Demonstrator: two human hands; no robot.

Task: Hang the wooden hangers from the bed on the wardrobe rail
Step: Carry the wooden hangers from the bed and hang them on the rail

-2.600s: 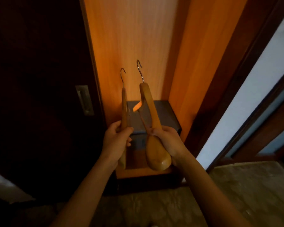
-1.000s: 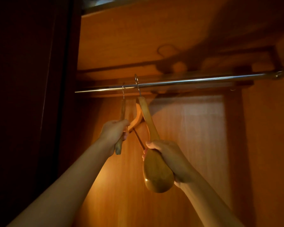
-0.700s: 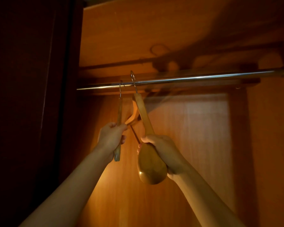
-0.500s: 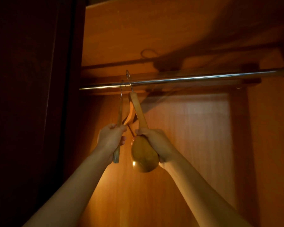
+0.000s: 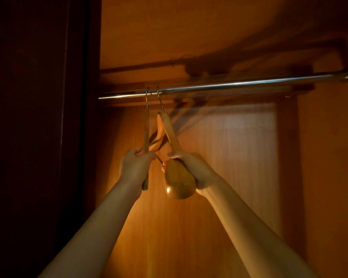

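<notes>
Fingers of left hand (image 5: pixel 136 167) and right hand (image 5: pixel 193 169) clamp one hanger (image 5: pixel 145 135) each, hooks over rail (image 5: pixel 229 84); check both seated, then let go gently

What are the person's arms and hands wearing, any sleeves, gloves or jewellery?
Nothing shows: both forearms are bare to the bottom edge of the picture, with no sleeves. The left hand and right hand have no gloves, and no watch or rings can be seen in the dim light.

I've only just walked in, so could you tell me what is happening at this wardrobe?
A person is hanging two wooden hangers on the shiny metal wardrobe rail. The left hand holds the slim wooden hanger, the right hand the broad-shouldered wooden hanger. Both hooks appear to sit over the rail; neither grip has let go.
</notes>
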